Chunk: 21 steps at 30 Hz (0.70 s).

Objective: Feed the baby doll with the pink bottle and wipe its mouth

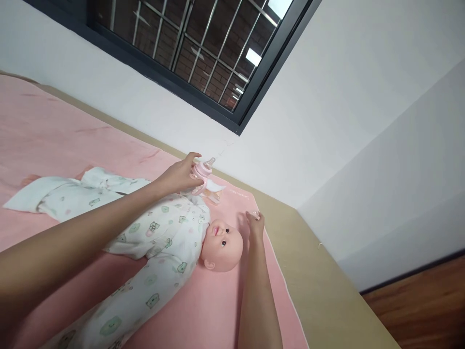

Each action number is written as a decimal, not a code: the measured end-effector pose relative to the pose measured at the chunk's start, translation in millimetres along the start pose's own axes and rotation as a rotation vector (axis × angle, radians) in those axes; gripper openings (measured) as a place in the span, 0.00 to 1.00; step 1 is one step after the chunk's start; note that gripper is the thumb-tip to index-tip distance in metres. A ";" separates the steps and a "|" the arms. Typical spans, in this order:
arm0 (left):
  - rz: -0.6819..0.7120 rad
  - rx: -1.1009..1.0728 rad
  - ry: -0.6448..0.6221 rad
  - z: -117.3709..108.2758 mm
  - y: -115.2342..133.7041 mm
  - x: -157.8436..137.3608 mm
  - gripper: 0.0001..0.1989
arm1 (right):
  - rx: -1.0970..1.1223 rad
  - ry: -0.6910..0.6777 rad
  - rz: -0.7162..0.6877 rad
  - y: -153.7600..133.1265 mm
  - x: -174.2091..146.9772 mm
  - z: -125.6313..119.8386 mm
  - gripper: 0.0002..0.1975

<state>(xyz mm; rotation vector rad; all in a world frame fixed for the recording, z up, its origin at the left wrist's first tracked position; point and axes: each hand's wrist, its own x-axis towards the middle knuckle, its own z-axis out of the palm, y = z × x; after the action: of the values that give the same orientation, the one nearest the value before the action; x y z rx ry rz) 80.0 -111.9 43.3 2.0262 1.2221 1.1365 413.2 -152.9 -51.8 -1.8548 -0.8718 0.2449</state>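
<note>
A white wall with a dark-framed, barred window (pixel 242 114) backs our pink mat (pixel 214 303). Above the mat, near the doll's shoulder, our left hand (pixel 183 175) grips a pink bottle (pixel 202 169) with a clear, tapered teat, fingers hiding part of it. Our right hand (pixel 255 225) pinches a clear piece (pixel 255 214), perhaps a cap, near the smooth-headed doll (pixel 223 247) in printed cloth, one sleeve cut off below. Tan board (pixel 312 261) borders the mat.

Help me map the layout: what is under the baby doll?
A pink mat shows around the baby doll, which appears to lie on it; whatever is directly beneath is covered.
</note>
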 end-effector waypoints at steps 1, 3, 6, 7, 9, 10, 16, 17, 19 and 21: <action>0.007 0.001 -0.008 0.2 -0.2 -0.2 0.40 | 0.100 -0.032 0.006 -8.6 -1.1 -4.6 0.34; 0.023 0.003 -0.028 2.0 -0.6 -1.0 0.40 | 0.373 -0.129 0.018 -30.3 -6.5 -13.7 0.40; 0.058 0.009 -0.045 6.6 1.7 -4.3 0.39 | 0.671 -0.286 -0.062 -69.7 -24.3 -22.9 0.44; 0.078 0.009 -0.048 8.1 3.6 -6.2 0.39 | 0.722 -0.305 -0.090 -83.0 -32.6 -23.7 0.44; 0.129 0.008 -0.050 10.0 8.9 -10.9 0.39 | 0.781 -0.361 -0.165 -106.7 -51.5 -21.9 0.43; 0.153 0.009 -0.050 10.4 11.9 -13.4 0.39 | 0.793 -0.371 -0.194 -116.5 -61.3 -19.6 0.43; 0.253 0.053 -0.023 9.9 25.7 -24.3 0.37 | 0.735 -0.379 -0.325 -144.1 -106.2 -6.5 0.38; 0.265 0.062 -0.017 10.2 26.9 -25.1 0.37 | 0.713 -0.362 -0.347 -145.2 -110.2 -5.8 0.38; 0.281 0.083 -0.005 11.2 28.6 -26.4 0.38 | 0.664 -0.331 -0.401 -146.9 -115.8 -5.3 0.37; 0.291 0.095 -0.006 12.2 29.9 -27.6 0.37 | 0.613 -0.339 -0.443 -148.8 -120.2 -5.7 0.37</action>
<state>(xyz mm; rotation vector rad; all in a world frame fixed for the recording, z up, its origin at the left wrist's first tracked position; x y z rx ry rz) 97.4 -150.2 48.7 2.3339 1.0175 1.2217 262.4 -205.5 53.7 -1.0364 -1.2480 0.4924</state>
